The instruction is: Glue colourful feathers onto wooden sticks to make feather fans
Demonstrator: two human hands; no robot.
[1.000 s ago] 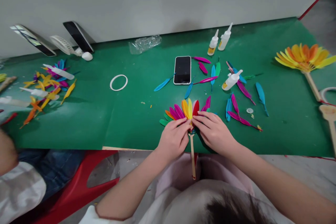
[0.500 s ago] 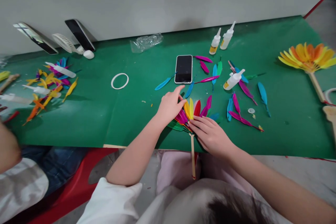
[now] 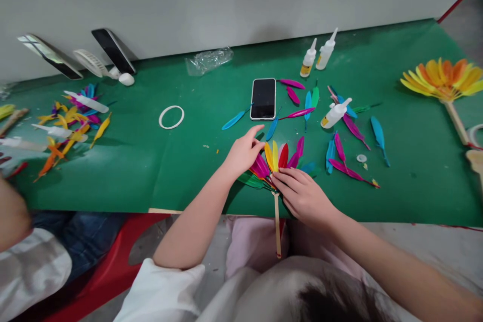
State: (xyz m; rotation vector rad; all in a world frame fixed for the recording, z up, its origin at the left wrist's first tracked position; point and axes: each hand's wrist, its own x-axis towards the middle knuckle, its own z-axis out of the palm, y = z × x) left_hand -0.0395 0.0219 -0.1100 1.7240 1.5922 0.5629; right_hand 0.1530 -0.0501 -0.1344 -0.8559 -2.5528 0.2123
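On the green tabletop (image 3: 188, 161), the left hand (image 3: 243, 151) has left the feather fan (image 3: 277, 156) — fingers spread, empty, near a blue feather (image 3: 270, 130) — while the right hand (image 3: 304, 193) still presses flat fingers on its base.

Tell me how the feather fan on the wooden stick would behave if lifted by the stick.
Probably very light: the feather fan is just thin feathers on a slim wooden stick. The feathers may flop or shift; the right hand presses their bases. The stick looks stiff, hanging straight off the table.
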